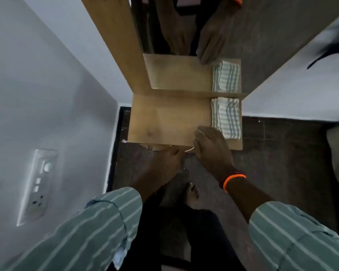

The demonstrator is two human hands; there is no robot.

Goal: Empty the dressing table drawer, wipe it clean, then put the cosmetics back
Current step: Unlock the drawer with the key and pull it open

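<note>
I look straight down on the wooden dressing table top point(164, 122). A folded striped cloth point(226, 118) lies at its right end. The drawer is hidden beneath the top; only a thin metal handle point(190, 150) shows at the front edge. My left hand point(168, 159) is at that edge with its fingers curled at the handle. My right hand point(211, 147), with an orange band at the wrist, rests flat on the front of the top beside the cloth. No cosmetics are in view.
A mirror point(184, 36) stands behind the top and repeats the cloth and my right hand. A white wall with a switch and socket plate point(37, 184) runs along the left. Below is dark speckled floor point(282, 153), and my bare foot point(192, 194).
</note>
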